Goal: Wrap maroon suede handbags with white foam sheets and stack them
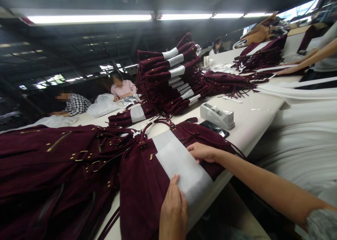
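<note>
A burgundy suede handbag (139, 187) lies flat at the table's front edge, with thin straps, buckles and a small gold zip pull. Across it runs a white wrapping sheet (179, 159), whose near end hangs past the bag toward me. My left hand (174, 210) is closed at the sheet's near left edge, fingers together and fingertips on the white surface. On the opposite edge, my right hand (201, 152) has its fingers curled in a pinch, over the bag's right side. Part of each hand's grip is hidden.
A tall stack of white-banded burgundy bags (168, 75) stands behind. More burgundy bags (52, 162) are heaped at left. A grey tape dispenser (217, 115) and a dark phone (214, 128) lie at right. A co-worker's arm (302, 64) reaches in far right; other people sit beyond.
</note>
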{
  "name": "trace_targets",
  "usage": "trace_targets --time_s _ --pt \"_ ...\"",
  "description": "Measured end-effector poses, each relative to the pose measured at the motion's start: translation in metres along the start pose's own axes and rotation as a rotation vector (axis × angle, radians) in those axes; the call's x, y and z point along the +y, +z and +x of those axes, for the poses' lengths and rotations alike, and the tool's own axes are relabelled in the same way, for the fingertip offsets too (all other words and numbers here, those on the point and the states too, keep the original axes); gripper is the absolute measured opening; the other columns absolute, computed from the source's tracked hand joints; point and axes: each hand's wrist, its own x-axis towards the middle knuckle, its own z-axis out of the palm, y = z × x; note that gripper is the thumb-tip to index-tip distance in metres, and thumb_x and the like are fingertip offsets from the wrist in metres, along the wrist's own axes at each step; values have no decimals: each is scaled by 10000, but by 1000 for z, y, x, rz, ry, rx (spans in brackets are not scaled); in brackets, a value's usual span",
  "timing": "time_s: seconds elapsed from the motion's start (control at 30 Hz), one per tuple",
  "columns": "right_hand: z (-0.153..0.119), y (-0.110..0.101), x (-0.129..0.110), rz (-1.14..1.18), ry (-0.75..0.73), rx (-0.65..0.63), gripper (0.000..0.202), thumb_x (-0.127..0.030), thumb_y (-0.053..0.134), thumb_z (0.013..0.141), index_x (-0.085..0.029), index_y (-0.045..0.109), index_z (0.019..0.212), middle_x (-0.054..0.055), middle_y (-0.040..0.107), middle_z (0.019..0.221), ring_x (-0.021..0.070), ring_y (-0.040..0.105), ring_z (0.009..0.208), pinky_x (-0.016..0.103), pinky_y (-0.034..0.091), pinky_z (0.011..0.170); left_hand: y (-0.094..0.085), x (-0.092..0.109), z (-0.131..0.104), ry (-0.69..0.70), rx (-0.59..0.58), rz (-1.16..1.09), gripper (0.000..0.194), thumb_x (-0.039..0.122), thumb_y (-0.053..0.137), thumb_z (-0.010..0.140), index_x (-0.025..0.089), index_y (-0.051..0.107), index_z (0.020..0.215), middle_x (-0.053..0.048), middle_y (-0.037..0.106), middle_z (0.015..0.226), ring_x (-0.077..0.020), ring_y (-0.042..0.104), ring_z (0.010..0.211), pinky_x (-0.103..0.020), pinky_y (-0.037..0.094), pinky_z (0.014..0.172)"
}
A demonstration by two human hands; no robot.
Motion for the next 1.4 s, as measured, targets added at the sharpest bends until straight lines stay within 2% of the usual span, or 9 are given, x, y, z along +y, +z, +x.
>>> trace_targets --time_s 0.27,0.4,0.6,0.73,0.83,0.93,1.07,1.2,1.4 --pt "3 -13 -3 -228 -89 -44 119 -100 543 618 -130 647 667 -65 483 451 46 355 398 172 223 380 -8 8 8 67 50 99 326 121 385 943 164 532 1231 -89 647 1254 -232 581 1212 -363 564 953" --pt "6 -14 1 -229 -105 -61 185 -87 574 643 -131 663 799 -56 555 523 56 389 401 178 250 379 -8 11 11 66 30 180 353 116 385 940 135 522 1265 -93 663 1226 -245 608 1173 -380 566 952" --pt "0 -9 11 -87 -98 238 115 -196 470 883 -149 558 940 -7 614 660 100 529 461 187 377 410 -11 12 13 105 27 265 347 128 395 940 124 536 1257 -78 680 1202 -270 643 1113 -366 611 850" --pt "-6 -16 7 -200 -254 382 315 -398 356 979 -163 541 880 18 640 744 95 528 443 213 377 427 -10 12 11 73 13 266 358 146 402 943 142 536 1274 -71 672 1220 -272 636 1126 -366 614 841" --pt "-6 -21 -4 -423 -287 254 396 -520 538 891 -151 586 754 -13 582 629 100 511 489 219 348 486 -7 10 8 46 -9 247 363 160 417 943 150 540 1285 -72 662 1240 -271 620 1151 -368 604 867" --pt "0 -18 -19 -644 -183 84 311 -412 692 788 -147 599 652 -25 530 574 113 489 546 228 307 515 -1 7 3 -7 -5 205 382 170 419 945 169 536 1309 -78 648 1261 -269 599 1185 -387 591 900" --pt "8 -9 -35 -926 -201 107 267 -267 746 728 -152 576 556 28 585 703 146 529 670 235 325 574 4 6 -1 -55 -15 170 395 175 421 947 189 522 1328 -77 627 1293 -269 572 1220 -403 572 936" --pt "6 -6 -38 -941 -182 116 265 -249 711 761 -156 589 545 18 547 630 140 505 623 243 312 554 -2 10 3 -21 21 188 367 166 419 948 168 523 1300 -82 648 1257 -269 596 1188 -393 587 909" --pt "2 -15 -34 -707 -120 74 295 -286 661 769 -151 586 518 -33 407 494 100 377 515 251 257 512 -15 19 14 110 77 152 232 97 411 941 147 555 1115 -98 669 1196 -198 627 1137 -404 527 1014"
